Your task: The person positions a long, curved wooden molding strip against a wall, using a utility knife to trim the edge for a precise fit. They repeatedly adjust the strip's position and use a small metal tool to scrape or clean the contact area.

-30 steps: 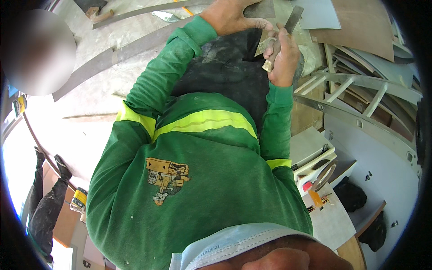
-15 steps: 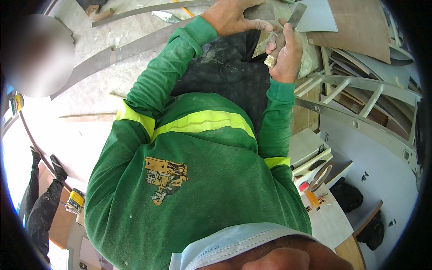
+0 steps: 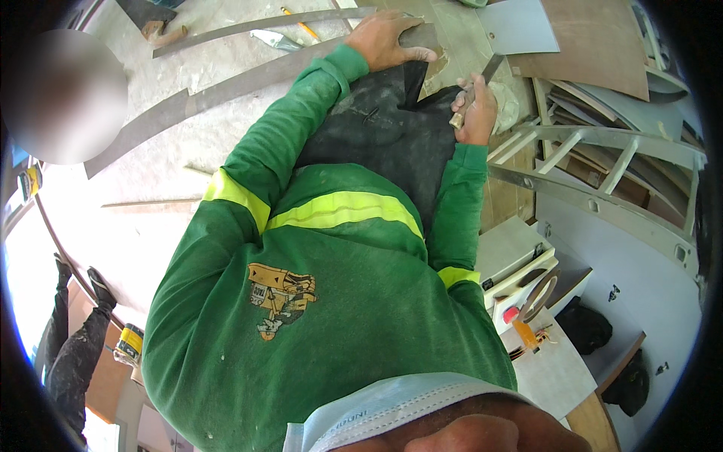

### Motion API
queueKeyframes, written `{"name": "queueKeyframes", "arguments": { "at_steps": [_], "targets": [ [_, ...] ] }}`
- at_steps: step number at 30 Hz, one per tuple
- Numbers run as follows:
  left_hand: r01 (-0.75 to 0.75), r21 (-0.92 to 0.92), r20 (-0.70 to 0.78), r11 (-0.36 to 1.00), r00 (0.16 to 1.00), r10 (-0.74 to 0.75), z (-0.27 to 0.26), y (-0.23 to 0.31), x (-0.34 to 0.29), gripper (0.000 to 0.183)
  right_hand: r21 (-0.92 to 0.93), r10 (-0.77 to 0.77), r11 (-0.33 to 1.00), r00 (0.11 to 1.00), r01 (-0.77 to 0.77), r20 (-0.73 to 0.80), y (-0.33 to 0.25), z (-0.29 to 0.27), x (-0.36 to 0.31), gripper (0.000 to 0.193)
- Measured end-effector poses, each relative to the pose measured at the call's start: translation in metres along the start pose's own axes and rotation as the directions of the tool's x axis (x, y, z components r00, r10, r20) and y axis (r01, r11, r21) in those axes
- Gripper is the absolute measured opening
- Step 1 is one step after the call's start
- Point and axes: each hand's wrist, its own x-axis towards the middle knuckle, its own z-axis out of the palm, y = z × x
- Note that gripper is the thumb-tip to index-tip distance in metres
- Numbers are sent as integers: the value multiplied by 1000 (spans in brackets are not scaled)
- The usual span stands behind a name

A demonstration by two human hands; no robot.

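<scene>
My left hand (image 3: 384, 41) lies across the right end of a long grey strip (image 3: 248, 79), fingers at its far edge and thumb at its near edge. My right hand (image 3: 480, 113) is closed round a flat metal hand tool (image 3: 493, 68) with a pale wooden handle end (image 3: 456, 120). Its blade points up and away, apart from the strip. The fingers hide the middle of the tool, and I cannot tell whether it is a file or a chisel. A second, thinner grey strip (image 3: 256, 25) lies farther back on the dusty pale worktop (image 3: 158, 98).
By the strips lie a yellow pencil (image 3: 299, 22), a pointed silvery packet (image 3: 275, 39) and a wooden-handled tool (image 3: 167, 34). To my right are a metal ladder (image 3: 602, 203), stacked boards (image 3: 587, 38), a roll of tape (image 3: 540, 296) and white cabinet parts. Another person's legs (image 3: 79, 339) show at left.
My right hand has moved down and away from my left, taking the tool off the strip's end area. My left hand has shifted slightly nearer to me, still at the strip's end.
</scene>
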Motion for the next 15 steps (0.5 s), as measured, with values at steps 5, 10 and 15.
{"name": "queueKeyframes", "arguments": {
  "at_steps": [5, 10, 15],
  "targets": [
    [25, 38, -36, 999, 999, -23, 13, -10, 0, 91, 17, -16, 1000, 994, 14, 106, 8, -5, 3, 41],
    [18, 59, 1, 998, 1000, -18, 11, -7, 4, 90, -6, -44, 999, 992, 45, 120, 10, -2, 7, 43],
    [3, 51, -48, 999, 999, 0, 8, -4, 0, 88, 27, -50, 999, 992, 47, 120, 11, -4, 7, 45]
  ]
}}
